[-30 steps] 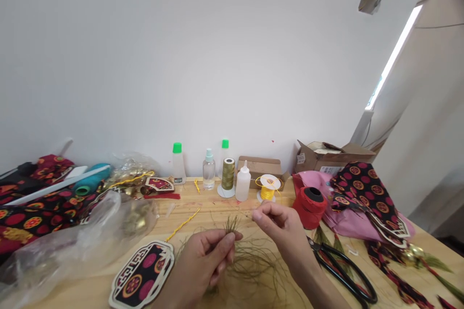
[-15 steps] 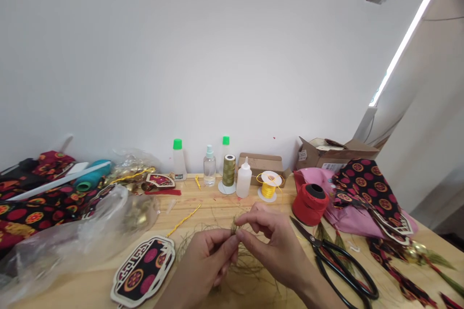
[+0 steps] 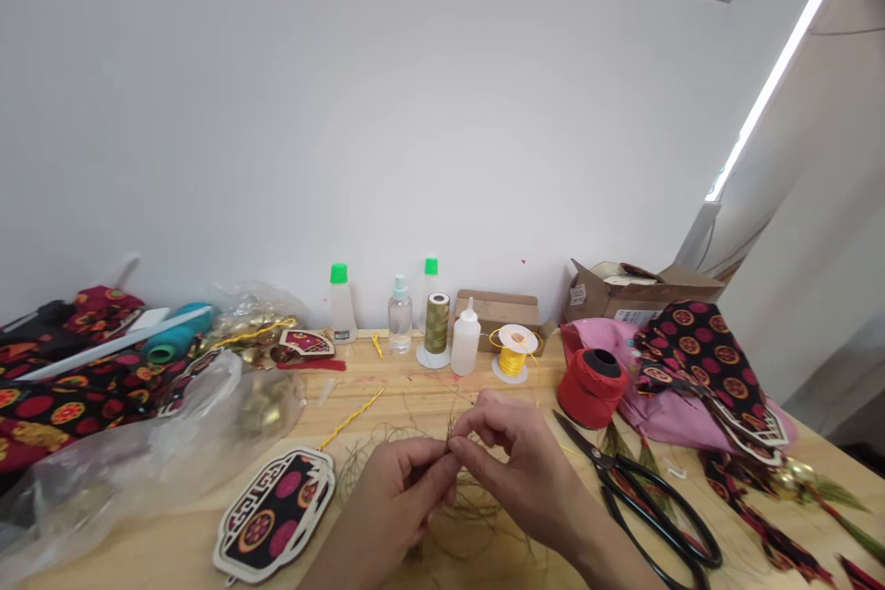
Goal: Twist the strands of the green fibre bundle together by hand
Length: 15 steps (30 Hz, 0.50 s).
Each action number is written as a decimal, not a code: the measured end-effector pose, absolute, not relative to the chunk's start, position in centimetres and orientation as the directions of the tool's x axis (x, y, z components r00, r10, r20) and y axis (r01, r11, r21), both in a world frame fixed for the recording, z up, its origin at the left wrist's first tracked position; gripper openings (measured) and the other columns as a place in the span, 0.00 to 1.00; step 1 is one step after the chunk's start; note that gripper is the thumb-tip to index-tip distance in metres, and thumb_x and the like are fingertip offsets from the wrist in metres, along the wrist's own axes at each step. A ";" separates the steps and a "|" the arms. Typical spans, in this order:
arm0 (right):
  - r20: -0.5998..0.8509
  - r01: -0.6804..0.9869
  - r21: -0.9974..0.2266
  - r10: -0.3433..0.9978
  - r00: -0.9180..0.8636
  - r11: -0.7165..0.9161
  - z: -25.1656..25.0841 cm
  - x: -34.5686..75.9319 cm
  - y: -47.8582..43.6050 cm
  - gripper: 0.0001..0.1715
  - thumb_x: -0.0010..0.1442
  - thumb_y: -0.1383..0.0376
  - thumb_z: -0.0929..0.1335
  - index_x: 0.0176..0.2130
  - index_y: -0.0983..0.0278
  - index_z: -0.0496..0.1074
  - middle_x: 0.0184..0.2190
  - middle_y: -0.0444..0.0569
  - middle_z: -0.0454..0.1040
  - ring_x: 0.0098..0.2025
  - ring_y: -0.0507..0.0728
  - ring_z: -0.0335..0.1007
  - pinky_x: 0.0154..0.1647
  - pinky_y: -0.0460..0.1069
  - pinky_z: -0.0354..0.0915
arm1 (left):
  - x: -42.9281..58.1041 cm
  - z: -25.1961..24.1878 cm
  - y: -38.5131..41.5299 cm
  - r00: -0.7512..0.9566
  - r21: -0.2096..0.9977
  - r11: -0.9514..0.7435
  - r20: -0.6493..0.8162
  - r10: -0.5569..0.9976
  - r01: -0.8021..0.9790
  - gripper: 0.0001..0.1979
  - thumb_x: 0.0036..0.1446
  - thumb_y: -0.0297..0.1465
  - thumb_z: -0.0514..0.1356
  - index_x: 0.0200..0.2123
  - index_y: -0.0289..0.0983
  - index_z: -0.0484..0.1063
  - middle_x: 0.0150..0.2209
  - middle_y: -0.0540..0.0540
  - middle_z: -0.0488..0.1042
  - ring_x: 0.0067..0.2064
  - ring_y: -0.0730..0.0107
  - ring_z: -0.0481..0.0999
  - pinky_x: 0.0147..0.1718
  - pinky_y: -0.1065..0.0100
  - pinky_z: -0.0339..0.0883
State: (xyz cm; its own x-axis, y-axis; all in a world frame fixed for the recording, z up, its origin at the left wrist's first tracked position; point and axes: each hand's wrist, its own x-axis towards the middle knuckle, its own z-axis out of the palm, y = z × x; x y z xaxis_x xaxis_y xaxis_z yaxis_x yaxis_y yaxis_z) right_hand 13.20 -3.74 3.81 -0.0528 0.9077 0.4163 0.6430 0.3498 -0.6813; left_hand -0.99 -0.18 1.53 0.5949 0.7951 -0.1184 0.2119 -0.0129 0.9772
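Thin olive-green threads lie in loose tangles under and around both hands. My left hand is closed, thumb and index finger pinched on a small bunch of these threads. My right hand meets it at the fingertips, its thumb and index finger closed on the same bunch. The pinched part is mostly hidden between the fingers; a few strands stick up above them. A patterned fabric ornament with a pale frame and yellow cord lies left of my left hand. Black scissors rest open to the right of my right hand.
Along the wall stand green-capped bottles, a spray bottle, an olive thread spool, a white squeeze bottle and a yellow cord spool. A red thread cone is at right, a plastic bag at left.
The right index finger has curled in against the thumb, closing on the threads. Both hands remain together in nearly the same place.
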 end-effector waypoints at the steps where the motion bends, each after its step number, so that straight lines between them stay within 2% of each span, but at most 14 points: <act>1: 0.406 0.633 -0.695 0.913 -0.046 0.341 3.8 13.2 -3.7 0.05 0.50 0.71 0.65 0.24 0.65 0.69 0.18 0.39 0.55 0.23 0.49 0.54 0.24 0.43 0.50 | -1.0 1.6 -0.2 0.591 0.977 -0.010 -0.121 0.798 0.214 0.19 0.49 0.45 0.50 0.19 0.35 0.62 0.14 0.58 0.52 0.15 0.81 0.50 0.13 0.75 0.43; 10: 0.331 0.470 -0.845 0.940 0.088 0.253 3.9 13.3 -3.3 0.06 0.50 0.69 0.64 0.23 0.67 0.67 0.18 0.39 0.55 0.21 0.48 0.51 0.21 0.43 0.50 | -1.0 1.4 -0.1 0.584 0.977 0.014 -0.140 0.800 0.215 0.18 0.49 0.42 0.51 0.18 0.35 0.62 0.12 0.58 0.53 0.14 0.82 0.50 0.12 0.75 0.43; 15: 0.268 0.250 -0.944 0.942 0.202 0.215 4.3 13.4 -3.3 0.07 0.50 0.64 0.64 0.29 0.67 0.66 0.18 0.38 0.53 0.20 0.48 0.49 0.19 0.43 0.49 | -0.9 1.9 0.0 0.573 0.980 0.097 -0.182 0.799 0.176 0.17 0.47 0.43 0.53 0.20 0.34 0.65 0.15 0.57 0.56 0.14 0.83 0.50 0.12 0.76 0.42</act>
